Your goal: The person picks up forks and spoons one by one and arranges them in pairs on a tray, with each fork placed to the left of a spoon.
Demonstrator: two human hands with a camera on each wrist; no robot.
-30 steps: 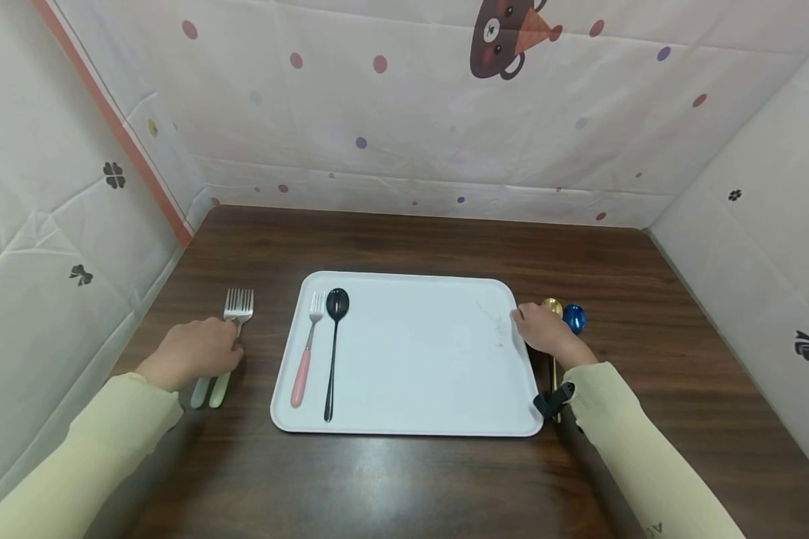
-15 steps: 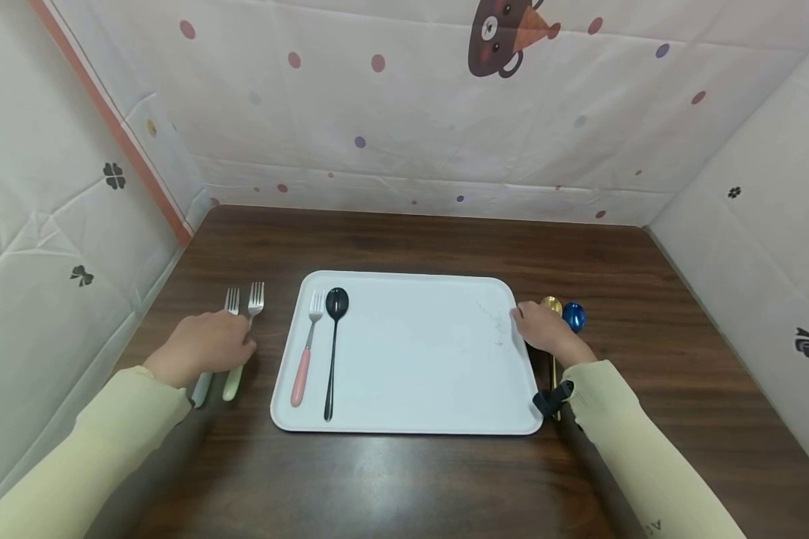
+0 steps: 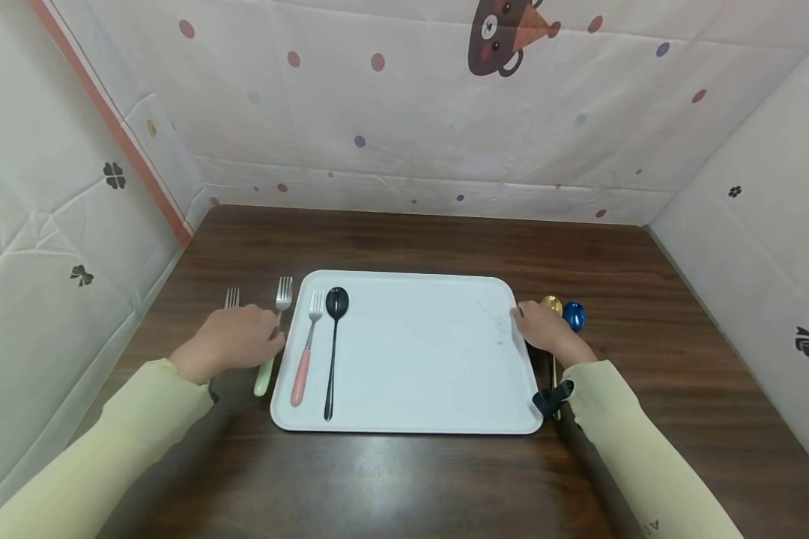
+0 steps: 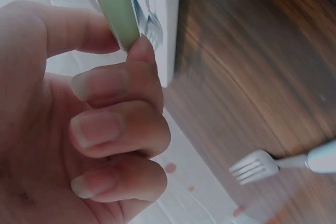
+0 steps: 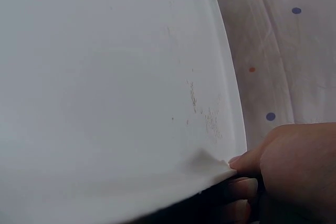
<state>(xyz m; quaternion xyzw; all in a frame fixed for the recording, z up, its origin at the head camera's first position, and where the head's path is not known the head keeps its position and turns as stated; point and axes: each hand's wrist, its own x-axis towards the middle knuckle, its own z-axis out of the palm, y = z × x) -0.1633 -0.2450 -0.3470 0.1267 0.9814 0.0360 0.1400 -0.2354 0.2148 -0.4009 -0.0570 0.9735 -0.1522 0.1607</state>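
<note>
green-handled metal fork (image 3: 265,378) is pinched beside the smooth, round-cornered tray (image 3: 425,355).

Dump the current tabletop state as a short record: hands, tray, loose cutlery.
left_hand: left hand pinches green-handled fork, just left of tray
right_hand: right hand grips right edge of white tray
on_tray: pink-handled fork, black spoon
table_left: pale-handled fork
table_right: gold spoon and blue utensil, partly hidden by right arm and hand
surface: brown wood-look table
</note>
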